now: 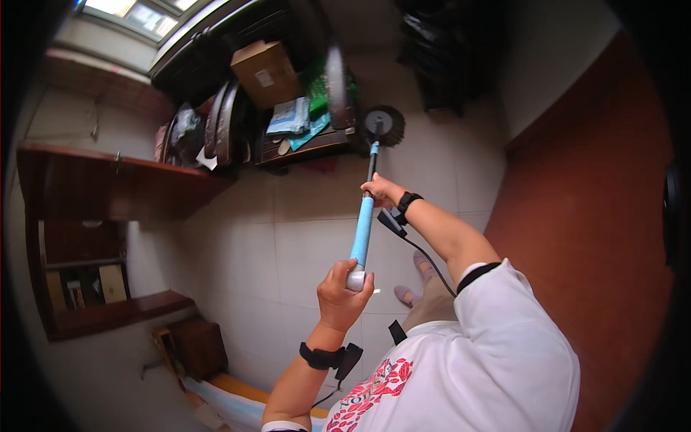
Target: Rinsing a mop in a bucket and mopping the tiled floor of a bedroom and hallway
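Observation:
A long-handled mop or brush with a light-blue handle reaches away from my body. Its grey cap is gripped by my left hand, thumb along one side. Farther up, my right hand is closed around the dark pole just above the blue sleeve. At the far end, the round head with dark bristles or fringe rests on or just over the tiled floor, close beside a dark wooden bench. Each wrist wears a black strap with a cabled device.
On the bench are a cardboard box, a green bag and flat packets. A dark shape with black plastic stands beyond the mop. A reddish-brown wooden panel lies right; a wood-framed opening is left.

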{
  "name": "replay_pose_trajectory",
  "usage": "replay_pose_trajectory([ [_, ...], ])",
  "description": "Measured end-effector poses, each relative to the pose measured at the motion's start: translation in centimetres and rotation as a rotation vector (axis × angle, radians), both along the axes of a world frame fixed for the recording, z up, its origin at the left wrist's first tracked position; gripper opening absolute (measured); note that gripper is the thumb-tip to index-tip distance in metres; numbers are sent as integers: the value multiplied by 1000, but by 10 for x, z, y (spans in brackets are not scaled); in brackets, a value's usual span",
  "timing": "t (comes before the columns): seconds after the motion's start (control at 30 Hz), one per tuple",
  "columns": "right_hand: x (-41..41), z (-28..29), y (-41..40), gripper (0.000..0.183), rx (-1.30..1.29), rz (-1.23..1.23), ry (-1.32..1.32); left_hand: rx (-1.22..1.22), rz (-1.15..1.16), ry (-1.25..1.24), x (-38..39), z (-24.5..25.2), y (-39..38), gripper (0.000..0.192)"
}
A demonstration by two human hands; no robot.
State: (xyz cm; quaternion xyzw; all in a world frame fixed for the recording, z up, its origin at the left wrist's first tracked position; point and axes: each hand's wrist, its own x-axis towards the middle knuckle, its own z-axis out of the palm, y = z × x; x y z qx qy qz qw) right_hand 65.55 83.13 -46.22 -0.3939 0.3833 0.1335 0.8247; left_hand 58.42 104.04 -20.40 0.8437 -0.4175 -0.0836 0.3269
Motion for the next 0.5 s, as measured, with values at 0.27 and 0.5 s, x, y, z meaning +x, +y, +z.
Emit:
replay_pose_trajectory([
  [0.27,-44,35,37,91,94,44,25,113,42,181,-13,20,24,30],
  [0.5,-128,52,134,56,279,93,31,166,-83,244,-41,57,140,28],
])
